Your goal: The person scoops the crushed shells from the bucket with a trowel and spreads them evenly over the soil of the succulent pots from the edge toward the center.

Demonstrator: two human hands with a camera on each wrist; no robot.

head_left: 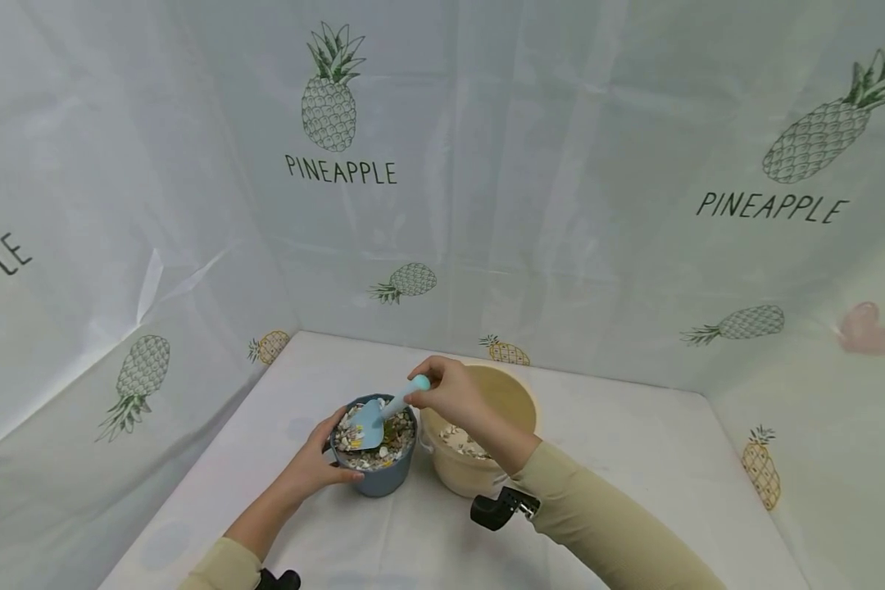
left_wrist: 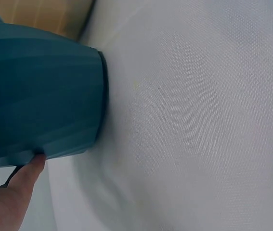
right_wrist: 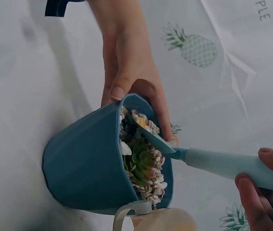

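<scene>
A blue plant pot stands on the table, filled with pale pebbles around a small green succulent. My left hand grips the pot's left side at the rim, thumb toward the near side. Between thumb and fingers, my right hand holds the handle of a light blue toy-like trowel. The trowel's blade lies over the pebbles at the left part of the pot, with some white and yellow stones by it. In the left wrist view, the pot's wall fills the left side and hides its contents.
Right beside the pot is a cream bucket with pebbles in its bottom, partly hidden by my right forearm. A white cloth covers the table. Pineapple-printed sheeting hangs along the back and sides.
</scene>
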